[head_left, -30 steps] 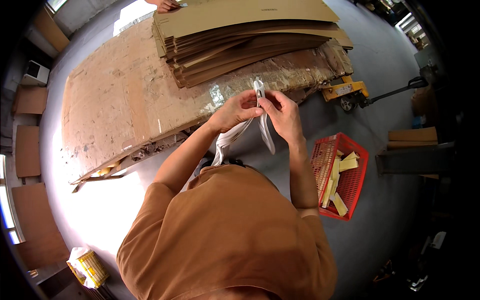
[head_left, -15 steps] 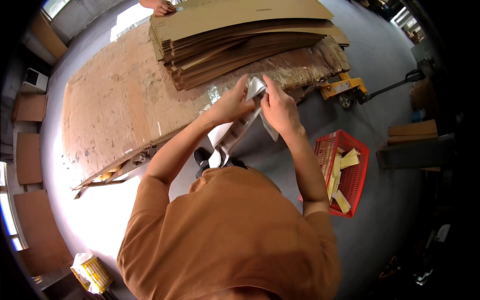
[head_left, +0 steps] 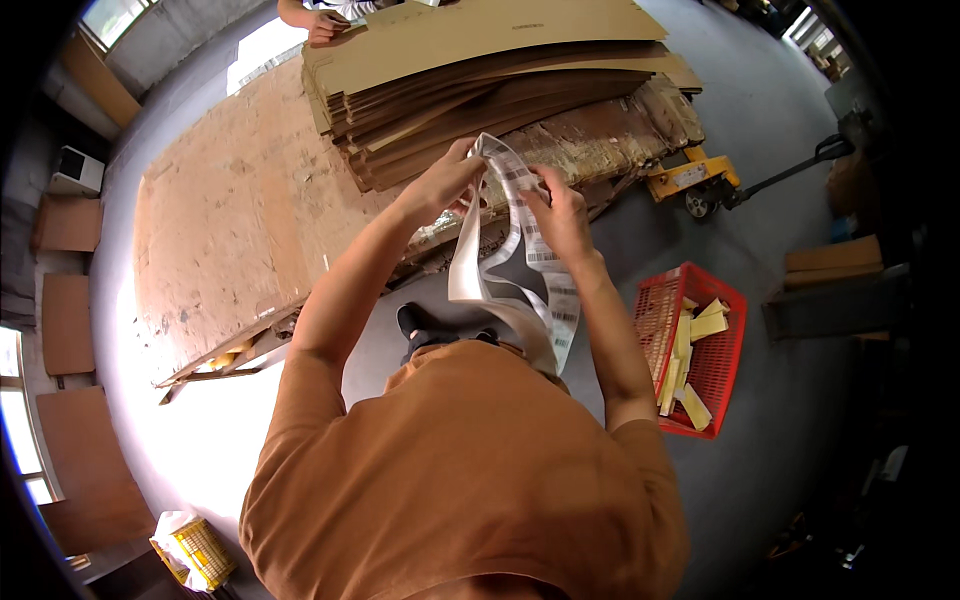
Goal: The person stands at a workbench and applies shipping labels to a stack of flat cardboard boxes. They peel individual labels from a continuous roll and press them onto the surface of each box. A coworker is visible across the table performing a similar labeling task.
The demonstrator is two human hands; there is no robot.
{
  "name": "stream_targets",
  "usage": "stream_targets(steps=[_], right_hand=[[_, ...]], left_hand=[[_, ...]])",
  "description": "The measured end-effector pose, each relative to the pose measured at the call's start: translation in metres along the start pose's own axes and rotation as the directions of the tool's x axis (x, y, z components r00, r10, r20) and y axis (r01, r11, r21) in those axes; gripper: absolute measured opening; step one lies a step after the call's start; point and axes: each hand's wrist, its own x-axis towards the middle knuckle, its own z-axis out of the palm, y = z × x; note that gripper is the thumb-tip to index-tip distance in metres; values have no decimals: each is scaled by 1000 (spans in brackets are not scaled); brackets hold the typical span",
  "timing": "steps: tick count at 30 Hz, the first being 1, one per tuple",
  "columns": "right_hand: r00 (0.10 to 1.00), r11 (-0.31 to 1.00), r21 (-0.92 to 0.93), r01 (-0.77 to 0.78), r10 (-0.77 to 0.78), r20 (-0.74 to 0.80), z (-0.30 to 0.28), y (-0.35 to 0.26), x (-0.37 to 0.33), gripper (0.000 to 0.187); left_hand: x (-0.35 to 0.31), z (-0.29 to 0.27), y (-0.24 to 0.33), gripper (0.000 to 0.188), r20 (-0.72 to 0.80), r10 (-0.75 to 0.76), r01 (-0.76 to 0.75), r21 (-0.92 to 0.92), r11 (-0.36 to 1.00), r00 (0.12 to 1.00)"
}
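Observation:
A long white strip of printed labels (head_left: 463, 264) hangs in loops in front of my body, with dark bar patterns on its right-hand run. My left hand (head_left: 447, 184) is closed on the strip near its top fold. On the right-hand run, my right hand (head_left: 562, 213) pinches the strip between thumb and fingers. Both hands are held over the near edge of a worn wooden table (head_left: 230, 190). Just beyond them lies a stack of flat brown cardboard sheets (head_left: 480, 40), partly overhanging one another.
A co-worker's hand (head_left: 325, 26) rests on the stack's far left corner. To my right, a red plastic basket (head_left: 728, 370) holds yellowish strips. A yellow pallet jack (head_left: 700, 176) stands at the table's right end. Cardboard panels (head_left: 68, 322) lean along the left wall.
The bunched label strip has opened into wide loops and shifted right below my hands. My left hand has moved slightly up. At the stack, more of the co-worker's arm and something white show.

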Motion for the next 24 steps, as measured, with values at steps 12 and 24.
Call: stream_targets(steps=[12,24], right_hand=[[995,939,-329,98,-81,64,7,33,-10,58],[456,193,436,-879,609,649,19,80,-66,85]], left_hand=[[13,-7,-18,42,-20,-28,20,-320,947,999],[-27,-19,5,71,-176,628,-616,-509,601,758]])
